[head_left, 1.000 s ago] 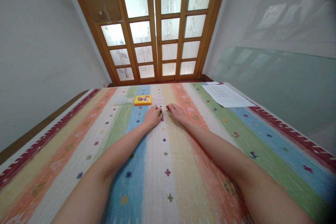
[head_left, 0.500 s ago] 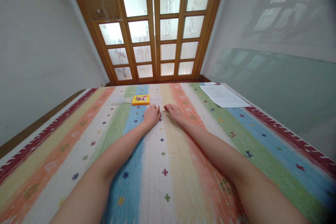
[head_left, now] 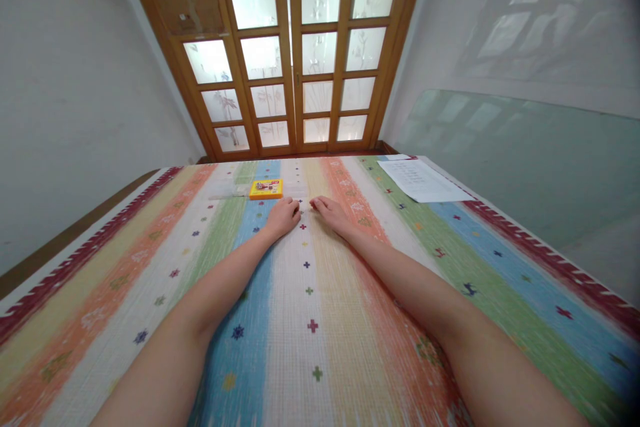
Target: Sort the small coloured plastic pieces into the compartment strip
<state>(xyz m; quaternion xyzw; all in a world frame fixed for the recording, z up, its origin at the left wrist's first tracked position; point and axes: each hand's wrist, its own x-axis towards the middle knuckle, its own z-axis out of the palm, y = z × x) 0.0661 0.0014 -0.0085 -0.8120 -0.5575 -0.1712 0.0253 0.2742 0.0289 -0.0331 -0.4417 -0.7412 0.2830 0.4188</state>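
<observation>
Both my forearms stretch forward across a cloth (head_left: 150, 260) with coloured stripes. My left hand (head_left: 283, 215) rests knuckles up on the blue and white stripes, its fingers curled under; anything inside them is hidden. My right hand (head_left: 327, 210) lies palm down beside it, fingers stretched flat and pointing left, holding nothing. The fingertips of the two hands nearly meet. A small yellow box (head_left: 266, 188) lies flat just beyond my left hand, apart from it.
A thin pale strip (head_left: 227, 197) lies left of the yellow box. A white printed sheet (head_left: 420, 180) sits at the cloth's far right. Wooden doors with frosted panes (head_left: 295, 53) stand behind, and a glass panel (head_left: 525, 160) leans on the right wall.
The view has drifted slightly, so everything sits a little left and higher. Both hands stay resting in the same spot on the cloth.
</observation>
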